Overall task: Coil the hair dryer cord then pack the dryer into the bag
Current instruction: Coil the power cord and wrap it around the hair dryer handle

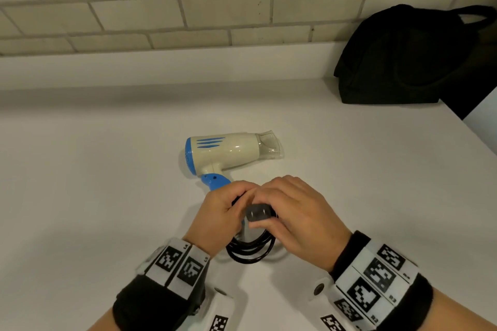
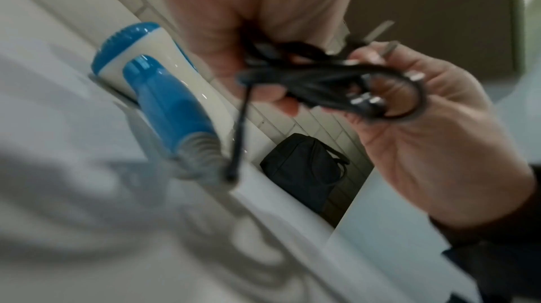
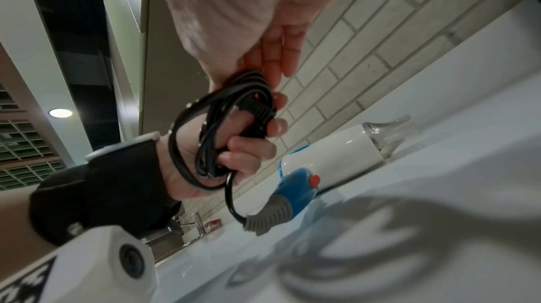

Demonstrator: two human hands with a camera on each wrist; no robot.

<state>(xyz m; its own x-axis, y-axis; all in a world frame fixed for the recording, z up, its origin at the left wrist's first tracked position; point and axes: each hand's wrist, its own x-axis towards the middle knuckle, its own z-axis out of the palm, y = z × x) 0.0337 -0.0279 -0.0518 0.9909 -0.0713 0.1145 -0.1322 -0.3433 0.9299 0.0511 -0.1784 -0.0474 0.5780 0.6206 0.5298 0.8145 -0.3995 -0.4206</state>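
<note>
Black cord (image 1: 251, 250) coiled in both hands – dryer (image 1: 228, 152) (sideways) nozzle rightward.

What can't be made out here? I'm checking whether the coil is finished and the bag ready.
- Top of the cord coil: head view, covered by both hands.
- Bag opening: head view, dark fabric, cut by the right edge.
- Plug tucked or loose: blurred in both wrist views.
</note>
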